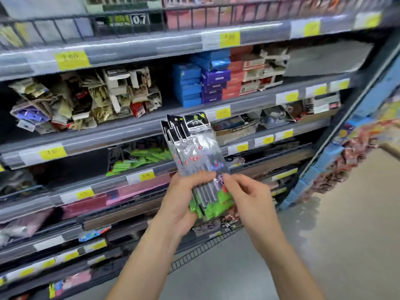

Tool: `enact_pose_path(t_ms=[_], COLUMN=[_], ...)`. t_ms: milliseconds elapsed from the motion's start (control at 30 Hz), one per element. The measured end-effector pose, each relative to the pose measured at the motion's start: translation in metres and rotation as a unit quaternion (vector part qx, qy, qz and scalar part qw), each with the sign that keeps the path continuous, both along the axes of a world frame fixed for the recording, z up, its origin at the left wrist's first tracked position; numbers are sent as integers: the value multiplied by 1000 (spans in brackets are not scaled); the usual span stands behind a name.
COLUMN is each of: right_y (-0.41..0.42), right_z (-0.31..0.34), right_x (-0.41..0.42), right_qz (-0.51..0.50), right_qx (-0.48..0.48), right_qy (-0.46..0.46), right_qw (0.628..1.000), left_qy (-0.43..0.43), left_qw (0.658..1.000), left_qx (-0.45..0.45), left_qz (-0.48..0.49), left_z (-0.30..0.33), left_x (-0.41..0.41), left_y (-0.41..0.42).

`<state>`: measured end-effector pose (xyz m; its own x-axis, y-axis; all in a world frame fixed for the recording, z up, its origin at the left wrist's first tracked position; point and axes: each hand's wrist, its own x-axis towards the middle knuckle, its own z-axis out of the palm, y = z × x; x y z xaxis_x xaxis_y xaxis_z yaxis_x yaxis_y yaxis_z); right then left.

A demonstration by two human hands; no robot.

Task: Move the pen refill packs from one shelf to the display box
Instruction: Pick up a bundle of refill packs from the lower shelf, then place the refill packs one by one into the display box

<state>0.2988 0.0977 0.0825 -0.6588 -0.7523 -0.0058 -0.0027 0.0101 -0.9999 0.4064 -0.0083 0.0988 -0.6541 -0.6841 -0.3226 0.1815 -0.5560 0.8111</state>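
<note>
The left hand (180, 202) grips a fanned stack of pen refill packs (194, 152) from the left side and underneath, thumb laid across the front of the clear sleeves, while the right hand (249, 204) pinches the stack's lower right edge between thumb and fingertips; both hands are closed on the same bundle. The packs stand nearly upright in front of the shelves, black header cards at the top, clear plastic with red marks in the middle and green ends at the bottom by the palms. Just behind and to the left of the bundle, more green-ended packs (140, 161) lie in a heap on a shelf (86, 180) with yellow price labels (147, 176) along its edge. Higher up sit stacked blue boxes (188, 85) and a jumble of beige card packs (86, 98). The picture is motion-blurred, so the print cannot be read
</note>
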Motion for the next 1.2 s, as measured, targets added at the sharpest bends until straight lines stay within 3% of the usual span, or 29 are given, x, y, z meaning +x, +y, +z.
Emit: enact_pose_path(t_ms=[267, 433, 633, 767, 1067, 1200], right_y=[104, 137, 140, 125, 85, 69], right_z=[42, 49, 53, 56, 72, 73], right_x=[-117, -184, -259, -325, -473, -522], right_qz=[-82, -158, -168, -156, -9, 16], right_qx=[-6, -9, -37, -1, 101, 112], right_qy=[50, 11, -76, -33, 133, 120], right_qw=[995, 987, 982, 987, 986, 986], left_qy=[12, 33, 7, 7, 2, 16], left_qw=[997, 992, 990, 989, 997, 997], left_qx=[23, 16, 31, 54, 30, 37], left_qz=[-76, -121, -139, -135, -68, -63], left_z=[31, 33, 30, 21, 29, 37], left_x=[-143, -217, -294, -357, -482, -517], left_y=[80, 118, 119, 101, 59, 51])
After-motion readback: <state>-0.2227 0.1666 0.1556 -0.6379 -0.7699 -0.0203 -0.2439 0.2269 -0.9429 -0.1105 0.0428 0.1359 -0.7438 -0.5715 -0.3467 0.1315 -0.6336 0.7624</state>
